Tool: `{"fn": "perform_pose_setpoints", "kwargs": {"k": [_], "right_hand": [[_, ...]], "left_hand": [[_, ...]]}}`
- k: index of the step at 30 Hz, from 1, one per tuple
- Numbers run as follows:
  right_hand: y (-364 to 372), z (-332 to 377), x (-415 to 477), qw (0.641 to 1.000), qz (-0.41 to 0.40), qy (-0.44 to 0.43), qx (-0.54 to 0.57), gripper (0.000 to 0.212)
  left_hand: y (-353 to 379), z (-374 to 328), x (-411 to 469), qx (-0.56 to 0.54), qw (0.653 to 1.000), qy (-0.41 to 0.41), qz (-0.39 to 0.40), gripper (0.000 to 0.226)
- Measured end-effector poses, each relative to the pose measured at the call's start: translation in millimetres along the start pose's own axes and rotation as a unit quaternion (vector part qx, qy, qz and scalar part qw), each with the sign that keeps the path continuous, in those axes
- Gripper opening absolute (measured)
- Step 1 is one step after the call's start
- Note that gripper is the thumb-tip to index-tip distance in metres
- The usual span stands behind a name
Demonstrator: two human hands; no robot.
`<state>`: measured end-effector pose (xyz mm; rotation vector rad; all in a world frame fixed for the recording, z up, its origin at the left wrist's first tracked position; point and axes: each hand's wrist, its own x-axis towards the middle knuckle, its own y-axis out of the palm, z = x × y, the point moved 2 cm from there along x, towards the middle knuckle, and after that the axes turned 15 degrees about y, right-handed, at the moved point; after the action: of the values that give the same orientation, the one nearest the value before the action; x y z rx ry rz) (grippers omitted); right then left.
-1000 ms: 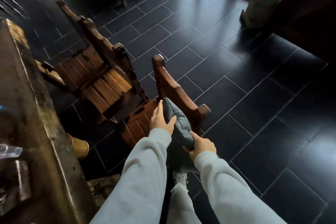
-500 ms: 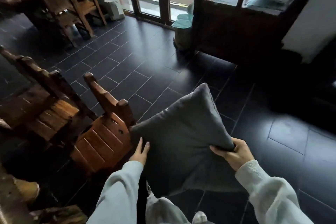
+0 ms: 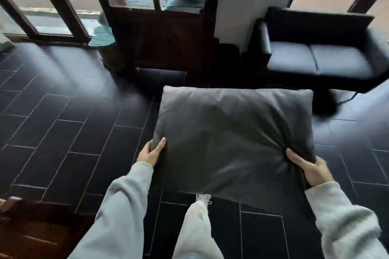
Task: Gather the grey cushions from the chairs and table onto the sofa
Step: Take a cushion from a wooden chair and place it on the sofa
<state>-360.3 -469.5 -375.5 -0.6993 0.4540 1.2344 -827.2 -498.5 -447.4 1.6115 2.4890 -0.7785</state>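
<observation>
I carry one grey cushion [image 3: 229, 141] flat in front of me, above the dark tiled floor. My left hand [image 3: 150, 152] grips its near left edge, thumb on top. My right hand [image 3: 308, 167] pinches its near right corner and bunches the fabric. The dark two-seat sofa [image 3: 328, 58] stands ahead at the upper right against the wall, and its seat holds nothing that I can see. The cushion is still well short of the sofa.
A dark wooden cabinet [image 3: 166, 35] with a stack of folded items on top stands ahead in the middle. Glazed doors [image 3: 52, 0] fill the upper left. A wooden chair's edge [image 3: 31, 227] shows at the lower left. A cable [image 3: 347, 99] trails from under the sofa.
I have turned right, away from the wooden chairs, and the sofa has come into view. The cushion has been lifted off the chair and now lies flat between both hands.
</observation>
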Motion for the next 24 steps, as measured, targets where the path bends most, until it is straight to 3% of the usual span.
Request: {"fn": "perform_pose_setpoints", "kwargs": {"k": [4,7,15,20,24], "right_hand": [[-14,32,51,0.998,-0.054,0.007,0.024,0.054],[-31,66,84,0.994,-0.091,0.028,0.046,0.047],[-76,143,149,0.983,-0.111,-0.007,0.144,0.086],[-108,165,193,0.978,-0.107,-0.012,0.180,0.069],[-137,184,243,0.973,-0.124,-0.019,0.192,0.069]], "left_hand": [[60,-76,77,-0.001,0.994,0.073,0.080,0.022],[107,-124,137,-0.018,0.988,0.085,0.124,0.020],[209,-237,240,-0.020,0.977,0.106,0.185,0.030],[276,-285,276,-0.032,0.970,0.118,0.210,0.027],[342,-314,299,-0.025,0.966,0.127,0.224,0.022]]}}
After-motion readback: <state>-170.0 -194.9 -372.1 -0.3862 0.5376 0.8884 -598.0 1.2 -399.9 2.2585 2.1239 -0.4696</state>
